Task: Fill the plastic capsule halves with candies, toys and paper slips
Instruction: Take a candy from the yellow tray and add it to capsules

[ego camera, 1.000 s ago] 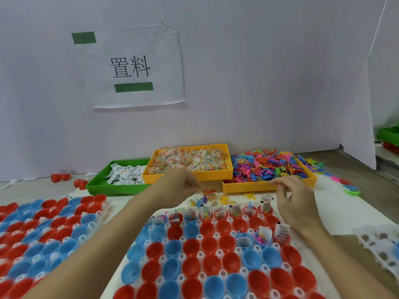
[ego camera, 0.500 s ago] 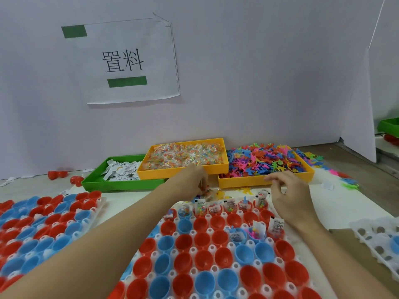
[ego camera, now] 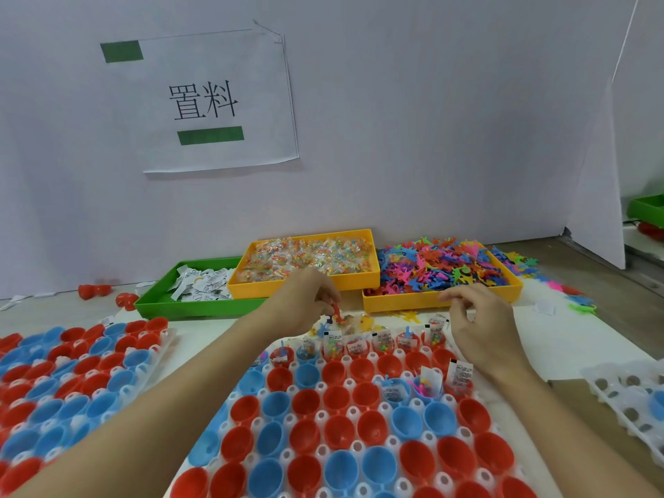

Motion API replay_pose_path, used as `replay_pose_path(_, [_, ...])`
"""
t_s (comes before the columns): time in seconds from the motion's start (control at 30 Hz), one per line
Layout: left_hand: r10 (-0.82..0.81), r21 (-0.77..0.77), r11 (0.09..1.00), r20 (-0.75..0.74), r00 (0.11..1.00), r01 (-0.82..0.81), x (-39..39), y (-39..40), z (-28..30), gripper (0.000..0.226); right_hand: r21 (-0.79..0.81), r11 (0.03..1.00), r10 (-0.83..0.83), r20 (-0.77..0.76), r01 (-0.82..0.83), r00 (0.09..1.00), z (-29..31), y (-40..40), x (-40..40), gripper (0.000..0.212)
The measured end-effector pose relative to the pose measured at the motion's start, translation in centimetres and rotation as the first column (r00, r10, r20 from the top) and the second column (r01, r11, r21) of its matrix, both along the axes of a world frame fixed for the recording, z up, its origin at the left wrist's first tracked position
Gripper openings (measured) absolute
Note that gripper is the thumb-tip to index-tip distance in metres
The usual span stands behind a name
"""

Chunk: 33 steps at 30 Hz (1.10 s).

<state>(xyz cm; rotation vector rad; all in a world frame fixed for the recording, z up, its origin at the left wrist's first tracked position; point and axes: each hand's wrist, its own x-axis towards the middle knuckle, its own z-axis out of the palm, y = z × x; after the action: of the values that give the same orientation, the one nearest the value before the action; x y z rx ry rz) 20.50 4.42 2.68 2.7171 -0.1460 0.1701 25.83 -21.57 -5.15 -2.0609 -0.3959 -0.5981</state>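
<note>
- a white holder tray [ego camera: 359, 411] of red and blue capsule halves [ego camera: 334, 436] fills the near table; both forearms reach over it to its far edge.
- only the far row [ego camera: 373, 341] and three cups near the right wrist hold candy, toys and paper slips.
- behind it stand three bins: a green bin [ego camera: 161, 303] of paper slips, a yellow bin [ego camera: 309, 282] of wrapped candies, and a second yellow bin [ego camera: 431, 303] heaped with coloured toys.
- the left hand [ego camera: 305, 303] hangs over a small loose pile beyond the far row, its fingertips pinching a red toy [ego camera: 336, 310].
- the right hand [ego camera: 478, 318] hovers at the row's right end, fingers curled; i cannot tell whether it holds anything.
</note>
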Motion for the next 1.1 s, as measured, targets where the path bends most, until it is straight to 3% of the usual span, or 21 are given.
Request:
replay_pose_path(0.27, [0.016,-0.243,0.970,0.020,1.000,-0.011,-1.9,0.8,0.7,0.014,-0.008,1.000,0.000,-0.001,0.000,1.000,0.0,0.0,0.0,0.027])
replay_pose_path(0.63, [-0.077,-0.345,0.934,0.048,0.996,0.089,-4.0,-0.5,2.6,0.010,-0.024,1.000,-0.010,-0.013,0.009,1.000,0.0,0.0,0.3,0.026])
replay_pose_path(0.87, [-0.255,-0.167,0.958,-0.124,0.959,0.233,-6.4,-3.1,3.5,0.013,-0.019,1.000,-0.002,-0.020,0.002,1.000,0.0,0.0,0.2,0.026])
replay_pose_path(1.1, [-0.290,-0.026,0.956,-0.222,0.931,0.292,-7.1,-4.3,2.6,0.019,-0.018,1.000,-0.004,-0.034,0.004,0.999,-0.1,0.0,0.3,0.026])
